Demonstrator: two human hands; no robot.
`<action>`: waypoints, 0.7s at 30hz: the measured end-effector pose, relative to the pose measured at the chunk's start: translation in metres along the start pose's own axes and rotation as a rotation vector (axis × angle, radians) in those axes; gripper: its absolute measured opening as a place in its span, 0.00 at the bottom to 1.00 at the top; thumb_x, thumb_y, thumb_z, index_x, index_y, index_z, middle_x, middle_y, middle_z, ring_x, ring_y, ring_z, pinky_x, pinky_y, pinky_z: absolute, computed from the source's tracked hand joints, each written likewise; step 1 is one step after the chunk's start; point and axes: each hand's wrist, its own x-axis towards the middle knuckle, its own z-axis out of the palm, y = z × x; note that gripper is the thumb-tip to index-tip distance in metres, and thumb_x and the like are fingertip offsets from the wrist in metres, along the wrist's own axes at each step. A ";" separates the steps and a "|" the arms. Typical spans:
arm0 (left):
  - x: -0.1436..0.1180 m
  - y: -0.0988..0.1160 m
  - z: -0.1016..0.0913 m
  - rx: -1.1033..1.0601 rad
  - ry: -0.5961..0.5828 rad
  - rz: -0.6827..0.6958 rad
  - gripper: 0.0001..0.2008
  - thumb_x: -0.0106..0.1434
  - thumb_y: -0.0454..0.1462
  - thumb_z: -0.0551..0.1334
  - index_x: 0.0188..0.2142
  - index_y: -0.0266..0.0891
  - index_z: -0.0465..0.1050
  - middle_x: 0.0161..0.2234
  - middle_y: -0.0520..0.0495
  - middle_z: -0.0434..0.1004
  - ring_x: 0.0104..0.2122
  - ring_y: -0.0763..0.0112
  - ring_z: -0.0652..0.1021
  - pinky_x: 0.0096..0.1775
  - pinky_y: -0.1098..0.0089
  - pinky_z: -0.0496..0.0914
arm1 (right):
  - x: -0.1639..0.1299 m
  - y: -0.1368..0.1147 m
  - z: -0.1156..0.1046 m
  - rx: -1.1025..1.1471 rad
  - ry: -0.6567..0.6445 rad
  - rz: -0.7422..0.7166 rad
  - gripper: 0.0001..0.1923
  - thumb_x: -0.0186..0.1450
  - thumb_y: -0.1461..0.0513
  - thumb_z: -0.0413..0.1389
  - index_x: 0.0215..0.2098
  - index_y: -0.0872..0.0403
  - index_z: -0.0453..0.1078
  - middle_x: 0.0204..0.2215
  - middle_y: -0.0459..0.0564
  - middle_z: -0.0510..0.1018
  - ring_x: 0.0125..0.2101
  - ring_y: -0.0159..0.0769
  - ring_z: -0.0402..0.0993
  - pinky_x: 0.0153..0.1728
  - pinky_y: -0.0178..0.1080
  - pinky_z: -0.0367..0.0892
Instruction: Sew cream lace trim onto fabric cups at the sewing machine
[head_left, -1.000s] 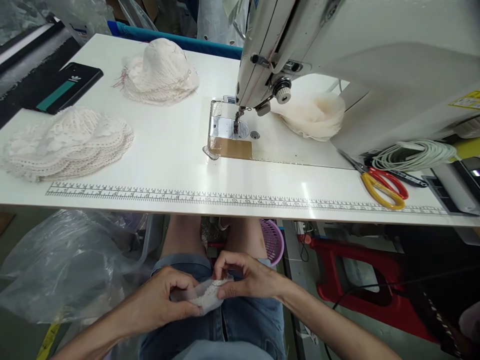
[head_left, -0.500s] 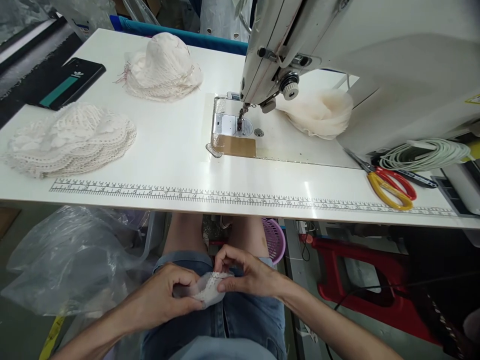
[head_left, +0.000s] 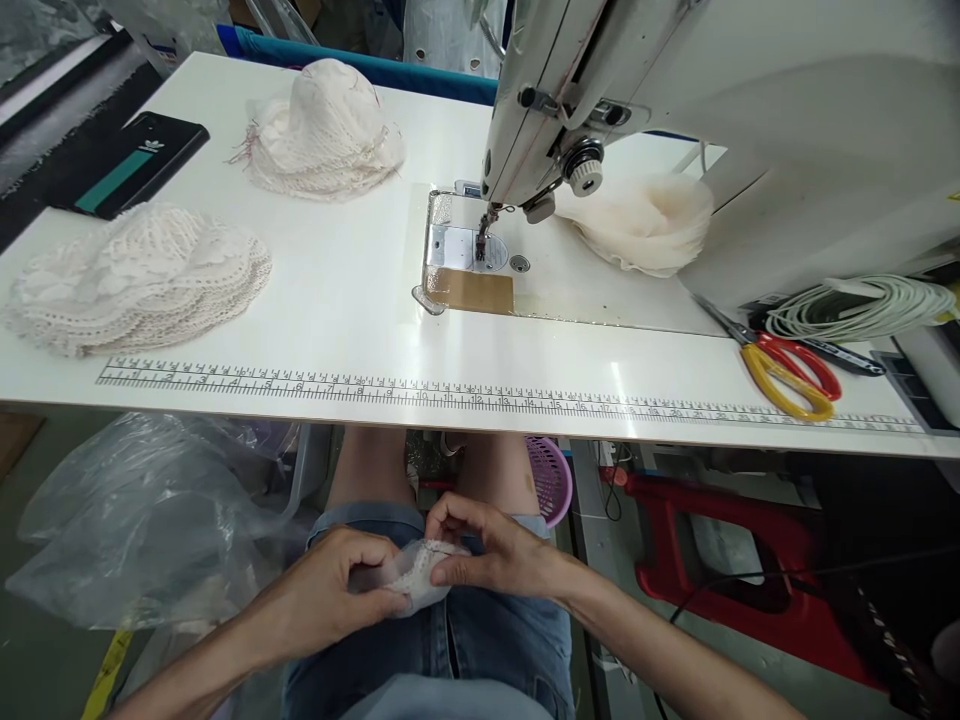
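Above my lap, my left hand pinches one side of a small piece of sheer white fabric with lace. The thumb and fingers of my right hand are closed on its other side, at the lace edge. Part of the piece is hidden by my fingers. Beyond the table edge stands a sewing machine, its presser foot over the needle plate. A pile of white lace pieces lies at the table's left, and another lace pile sits farther back.
Cream sheer fabric lies under the machine arm. Scissors and coiled pale cord rest at the right. A black phone-like object is at the left. A printed ruler follows the table's front edge. Below are plastic bags and a purple basket.
My right fingers have shifted very slightly left along the lace edge. Both hands keep their hold, and the view has moved a little.
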 end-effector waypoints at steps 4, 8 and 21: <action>-0.001 0.002 0.000 -0.023 -0.006 -0.026 0.11 0.56 0.40 0.59 0.22 0.37 0.66 0.25 0.53 0.67 0.25 0.73 0.66 0.27 0.75 0.57 | 0.001 -0.003 0.000 0.061 -0.039 0.016 0.16 0.56 0.52 0.61 0.31 0.57 0.67 0.26 0.43 0.66 0.27 0.28 0.60 0.30 0.32 0.58; 0.000 0.001 0.001 -0.011 0.007 -0.041 0.11 0.56 0.40 0.58 0.21 0.37 0.64 0.24 0.54 0.66 0.23 0.75 0.63 0.26 0.76 0.55 | 0.001 -0.005 0.000 0.112 -0.012 -0.001 0.16 0.56 0.51 0.61 0.30 0.56 0.69 0.29 0.45 0.69 0.30 0.30 0.64 0.34 0.34 0.61; -0.001 0.001 0.000 -0.200 -0.020 -0.042 0.12 0.53 0.41 0.63 0.21 0.34 0.69 0.21 0.54 0.64 0.24 0.74 0.64 0.27 0.75 0.57 | 0.002 -0.005 0.002 0.132 0.049 0.085 0.18 0.55 0.51 0.62 0.29 0.58 0.68 0.26 0.45 0.69 0.28 0.29 0.63 0.31 0.33 0.60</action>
